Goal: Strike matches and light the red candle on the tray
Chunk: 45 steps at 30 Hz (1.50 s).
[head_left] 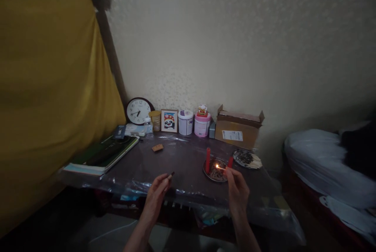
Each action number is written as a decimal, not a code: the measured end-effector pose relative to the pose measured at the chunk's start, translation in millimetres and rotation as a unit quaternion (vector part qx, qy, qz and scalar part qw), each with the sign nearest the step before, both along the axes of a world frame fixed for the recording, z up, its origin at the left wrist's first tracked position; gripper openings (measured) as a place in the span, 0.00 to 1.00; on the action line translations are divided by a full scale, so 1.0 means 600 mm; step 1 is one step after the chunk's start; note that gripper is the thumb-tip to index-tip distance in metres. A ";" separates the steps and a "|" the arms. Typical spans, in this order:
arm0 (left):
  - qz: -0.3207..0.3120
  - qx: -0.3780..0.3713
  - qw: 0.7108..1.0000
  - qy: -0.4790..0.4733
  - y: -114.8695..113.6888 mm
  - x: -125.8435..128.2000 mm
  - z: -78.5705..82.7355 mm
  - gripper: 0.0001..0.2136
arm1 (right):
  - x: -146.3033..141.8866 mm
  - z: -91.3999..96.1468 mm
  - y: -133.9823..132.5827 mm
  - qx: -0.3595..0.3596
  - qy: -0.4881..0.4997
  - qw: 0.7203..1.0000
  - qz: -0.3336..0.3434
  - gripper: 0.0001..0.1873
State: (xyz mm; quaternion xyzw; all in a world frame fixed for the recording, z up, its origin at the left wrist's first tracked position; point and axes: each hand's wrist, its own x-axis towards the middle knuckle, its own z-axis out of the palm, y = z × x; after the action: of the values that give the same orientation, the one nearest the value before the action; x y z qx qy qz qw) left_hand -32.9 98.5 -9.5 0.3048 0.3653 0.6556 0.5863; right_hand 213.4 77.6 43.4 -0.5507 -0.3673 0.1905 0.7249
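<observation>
My right hand (236, 189) pinches a burning match (221, 167), its flame over a round metal dish (216, 176) on the table. Two red candles stand in the dish: a tall one (208, 159) at the left and a short one (230, 161) at the right, close to the flame. My left hand (157, 194) is closed on a small matchbox (170, 175), held above the table's front edge. A second matchbox (157, 147) lies farther back on the dark table (182, 158).
A plate of matchsticks (247, 159) sits right of the dish. Along the wall stand a clock (138, 110), a panda picture (169, 121), tins (185, 122), and a cardboard box (238, 127). Books (102, 156) lie left. A bed (329, 166) is at right, yellow cloth (44, 87) at left.
</observation>
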 end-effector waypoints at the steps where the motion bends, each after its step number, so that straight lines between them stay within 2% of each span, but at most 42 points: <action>1: 0.000 -0.001 1.000 0.000 0.001 0.000 -0.002 0.14 | -0.001 0.001 0.000 0.004 0.005 1.000 0.001 0.12; 13: -0.011 -0.007 1.000 0.007 0.001 -0.003 -0.006 0.14 | -0.006 0.009 -0.003 0.019 0.007 1.000 0.011 0.11; 24: -0.010 -0.006 1.000 -0.003 -0.005 0.005 0.010 0.14 | -0.009 0.010 0.004 0.018 0.010 0.998 0.053 0.11; 30: -0.014 -0.005 1.000 -0.003 -0.005 0.006 0.009 0.13 | -0.005 0.013 0.013 -0.003 0.024 0.998 0.061 0.13; 40: -0.023 -0.002 1.000 -0.003 -0.005 0.006 0.009 0.13 | 0.000 0.029 0.031 -0.028 0.052 0.993 0.102 0.13; 45: -0.017 -0.012 1.000 0.000 -0.002 0.006 0.007 0.14 | 0.005 0.039 0.042 -0.009 0.054 0.992 0.111 0.11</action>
State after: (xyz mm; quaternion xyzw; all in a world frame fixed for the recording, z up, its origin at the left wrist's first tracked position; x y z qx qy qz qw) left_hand -29.3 97.2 -5.4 0.3037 0.3678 0.6411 0.6013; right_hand 216.3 102.7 66.7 -0.5023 -0.3846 0.3026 0.7129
